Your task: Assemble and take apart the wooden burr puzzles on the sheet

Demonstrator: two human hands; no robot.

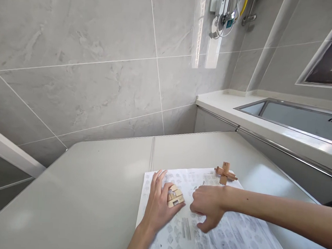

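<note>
My left hand (160, 200) rests on the printed paper sheet (181, 235), its thumb and fingers curved around a small light-wood block puzzle (175, 196). The puzzle has several fitted pieces, a rounded upper outline and a small square gap near its lower edge. To the right, my right hand (210, 205) is over the sheet with its fingers bent down and its thumb held apart from them. No object shows between them, though the fingertips are partly hidden. Just beyond that hand, a brown cross-shaped wooden interlocking puzzle (225, 174) sits at the sheet's far edge.
The sheet, printed with grey figures, lies on a pale table (93, 195) with a seam across it. Grey wall tiles (102, 59) rise behind. At right stands a white counter (218, 101) with a sink (297, 114). Plugs and cables (223, 18) hang on the wall above.
</note>
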